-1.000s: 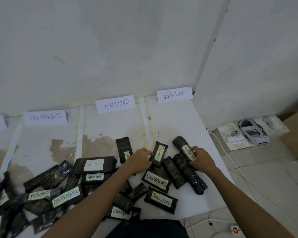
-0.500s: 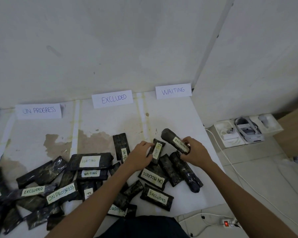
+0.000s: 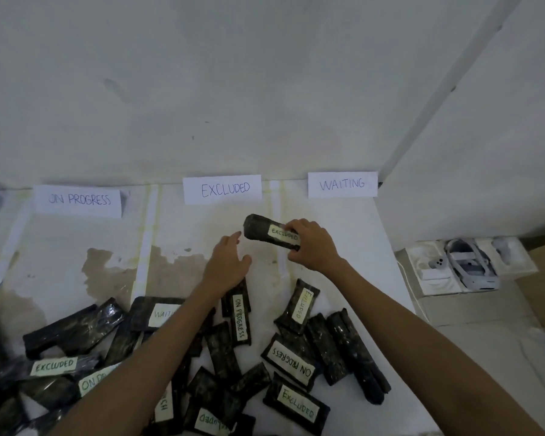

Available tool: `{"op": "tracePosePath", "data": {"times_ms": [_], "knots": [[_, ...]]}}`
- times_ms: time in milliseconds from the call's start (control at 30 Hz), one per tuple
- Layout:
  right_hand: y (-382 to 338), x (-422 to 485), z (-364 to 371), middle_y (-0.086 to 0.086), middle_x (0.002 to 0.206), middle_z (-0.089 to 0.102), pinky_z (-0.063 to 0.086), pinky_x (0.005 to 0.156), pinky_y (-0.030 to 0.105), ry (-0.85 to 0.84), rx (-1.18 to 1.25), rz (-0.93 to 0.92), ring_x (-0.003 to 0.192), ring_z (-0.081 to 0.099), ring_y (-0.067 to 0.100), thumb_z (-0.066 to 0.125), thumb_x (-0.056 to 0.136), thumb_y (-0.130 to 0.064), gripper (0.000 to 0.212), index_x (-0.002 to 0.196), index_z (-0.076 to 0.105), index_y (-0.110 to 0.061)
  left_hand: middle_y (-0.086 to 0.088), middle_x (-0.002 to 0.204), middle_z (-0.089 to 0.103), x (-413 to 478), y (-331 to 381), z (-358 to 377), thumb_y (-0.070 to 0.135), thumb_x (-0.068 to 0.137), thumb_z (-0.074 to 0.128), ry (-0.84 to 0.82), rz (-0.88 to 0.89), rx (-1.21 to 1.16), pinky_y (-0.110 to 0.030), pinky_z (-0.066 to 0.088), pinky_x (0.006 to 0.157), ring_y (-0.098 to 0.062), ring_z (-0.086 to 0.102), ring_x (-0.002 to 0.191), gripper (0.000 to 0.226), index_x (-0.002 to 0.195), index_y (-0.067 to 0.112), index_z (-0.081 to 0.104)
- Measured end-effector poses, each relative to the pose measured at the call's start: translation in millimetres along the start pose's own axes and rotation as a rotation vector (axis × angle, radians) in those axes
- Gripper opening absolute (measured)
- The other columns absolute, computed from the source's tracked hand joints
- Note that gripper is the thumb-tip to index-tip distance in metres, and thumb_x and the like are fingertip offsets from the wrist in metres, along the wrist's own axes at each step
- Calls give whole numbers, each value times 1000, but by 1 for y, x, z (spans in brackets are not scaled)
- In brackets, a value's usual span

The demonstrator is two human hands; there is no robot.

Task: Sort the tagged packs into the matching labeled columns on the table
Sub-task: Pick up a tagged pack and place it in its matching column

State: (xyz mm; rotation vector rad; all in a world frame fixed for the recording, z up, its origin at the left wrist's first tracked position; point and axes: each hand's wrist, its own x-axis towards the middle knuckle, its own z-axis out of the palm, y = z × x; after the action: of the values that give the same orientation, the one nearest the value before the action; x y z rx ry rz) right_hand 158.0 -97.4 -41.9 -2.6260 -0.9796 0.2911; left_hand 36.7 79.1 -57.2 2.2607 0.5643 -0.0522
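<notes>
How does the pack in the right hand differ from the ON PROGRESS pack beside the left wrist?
The held pack is gripped by the right hand; the wrist-side pack lies on the table. The held pack's tag reads EXCLUDED; the wrist-side pack's reads ON PROGRESS. The held pack runs sideways; the wrist-side pack points away from the person. Both are dark with a pale tag.

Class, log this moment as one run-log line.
right hand grips EXCLUDED pack | left hand open | pack near EXCLUDED sign
</notes>
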Motion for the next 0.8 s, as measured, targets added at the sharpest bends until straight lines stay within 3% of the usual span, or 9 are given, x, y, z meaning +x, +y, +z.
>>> {"op": "tracePosePath", "data": {"times_ms": [200,300,467,633,800], "knots": [[-18,69,35,9,110,59,45,74,37,-50,-31,-65,92,55,30,70,67,-19,50,115,55,-14,-15,143,36,40,-52,-19,15,86,54,9,-47,216,-47,39,99,-34,34,128,63,144,7,29],[-22,92,51,9,109,59,40,72,34,-51,-38,-94,92,53,30,69,68,-17,48,114,56,-13,-16,150,27,55,-73,-23,16,89,51,20,-62,300,-46,31,108,-32,24,137,63,144,3,25],[-23,117,72,10,111,61,37,69,34,-33,-31,-194,89,55,31,68,66,-12,47,112,60,-11,-18,156,12,70,-100,-18,28,98,39,4,6,336,-40,11,118,-32,9,144,61,146,0,14],[-24,125,81,8,117,60,37,75,35,-30,-28,-202,96,54,30,66,69,-12,48,116,59,-12,-15,157,0,68,-113,-6,43,91,24,-17,30,455,-42,3,117,-32,-1,145,72,148,2,5],[-21,118,76,12,128,56,40,92,41,-51,41,-201,110,54,31,67,71,-13,56,126,54,-12,-15,156,11,69,-105,-14,29,92,47,-2,5,387,-45,15,116,-34,10,144,68,147,5,17]]}}
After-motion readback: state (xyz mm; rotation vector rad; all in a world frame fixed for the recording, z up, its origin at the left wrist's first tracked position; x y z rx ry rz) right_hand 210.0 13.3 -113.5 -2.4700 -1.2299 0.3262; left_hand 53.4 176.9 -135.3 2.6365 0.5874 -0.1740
